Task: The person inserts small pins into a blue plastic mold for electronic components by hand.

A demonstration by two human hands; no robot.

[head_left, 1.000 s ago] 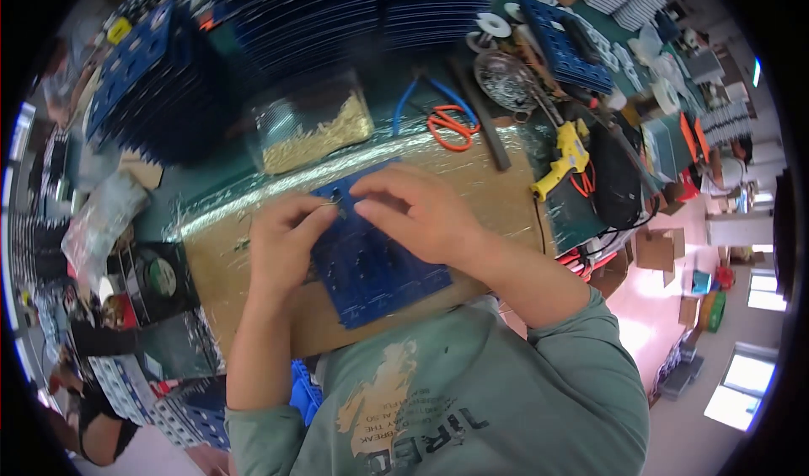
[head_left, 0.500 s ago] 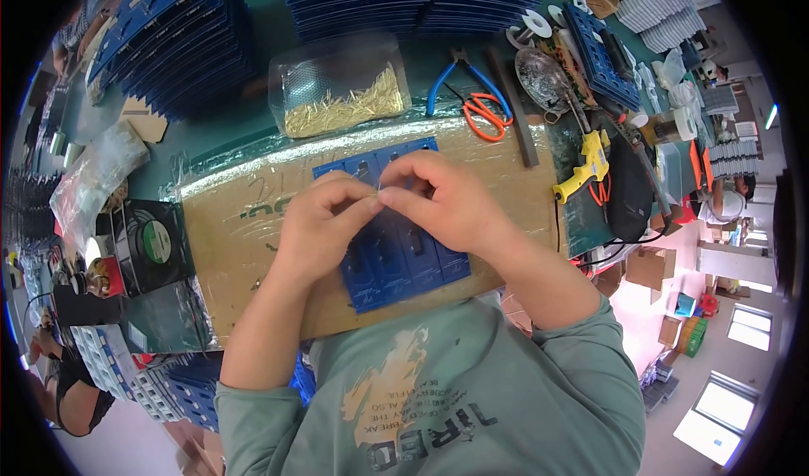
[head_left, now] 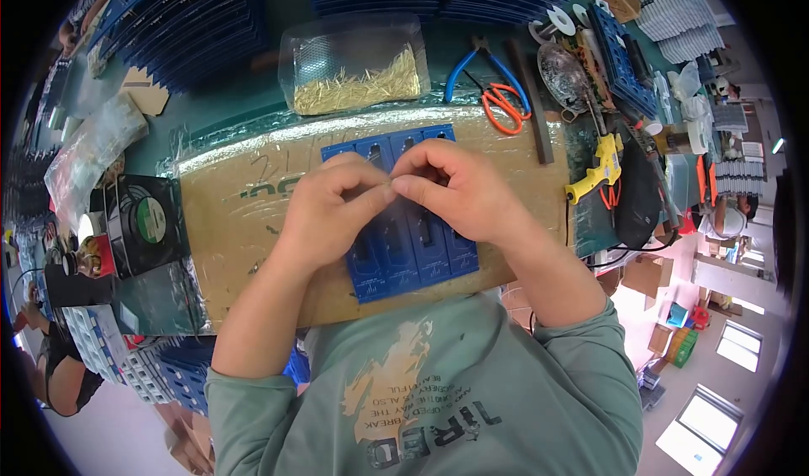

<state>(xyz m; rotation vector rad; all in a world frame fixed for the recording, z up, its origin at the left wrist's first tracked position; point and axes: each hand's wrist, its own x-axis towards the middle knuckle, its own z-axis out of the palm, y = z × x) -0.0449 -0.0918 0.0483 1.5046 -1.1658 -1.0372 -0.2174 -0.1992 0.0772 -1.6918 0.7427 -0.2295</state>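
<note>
Left hand [head_left: 333, 210] and right hand [head_left: 459, 193] meet fingertip to fingertip above the centre of the bench, thumbs and forefingers pinched narrowly together; whatever lies between the fingertips is too small to make out. Directly beneath the hands lies a blue plastic tray [head_left: 404, 265] with long slots, which both hands partly cover; whether the hands rest on it cannot be told. The tray lies flat on a brown cardboard sheet [head_left: 236, 198] wrapped in clear film. Just beyond the sheet's far edge stands a clear plastic box [head_left: 354, 59] holding a heap of thin brass-coloured pins [head_left: 358, 88]. To the right of the box lie blue-handled pliers [head_left: 472, 63] and orange-handled scissors [head_left: 506, 105], touching one another. Further right lies a yellow glue gun [head_left: 597, 171]. At the sheet's left end sits a black cooling fan [head_left: 139, 223]. Stacks of blue trays [head_left: 190, 16] line the far side.
</note>
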